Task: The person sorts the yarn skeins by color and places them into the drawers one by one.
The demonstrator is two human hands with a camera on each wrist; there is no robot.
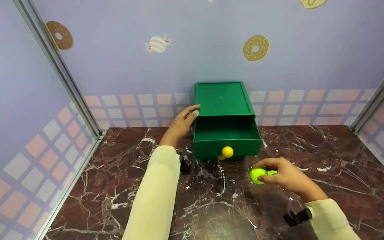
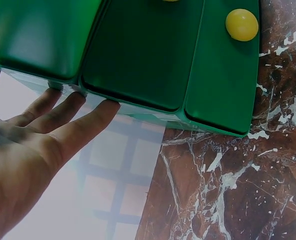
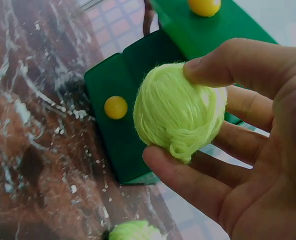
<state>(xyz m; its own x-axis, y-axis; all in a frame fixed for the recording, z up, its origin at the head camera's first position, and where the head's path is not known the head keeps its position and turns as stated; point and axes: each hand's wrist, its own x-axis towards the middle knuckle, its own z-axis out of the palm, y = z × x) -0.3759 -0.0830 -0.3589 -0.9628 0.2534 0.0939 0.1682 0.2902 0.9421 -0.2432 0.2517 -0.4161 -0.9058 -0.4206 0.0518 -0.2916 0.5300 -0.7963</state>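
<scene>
Lime-green yarn ball (image 1: pixel 257 175) sits in the right hand (image 1: pixel 290 178) — thumb and fingers curled round it, near right, over the dark red marbled table (image 1: pixel 212 213). Another lime-green bit (image 3: pixel 135 231) shows at the right wrist view's bottom edge, can't tell what. Farther and left of the ball: drawer (image 1: pixel 208 148) pulled out, yellow knob (image 1: pixel 227 152) on its front. Left hand (image 1: pixel 179 126) holds nothing — fingers extended, tips touching the green cabinet's (image 1: pixel 222 98) left side. Far: lilac wall (image 1: pixel 195 66) with doughnut prints (image 1: pixel 256 48).
</scene>
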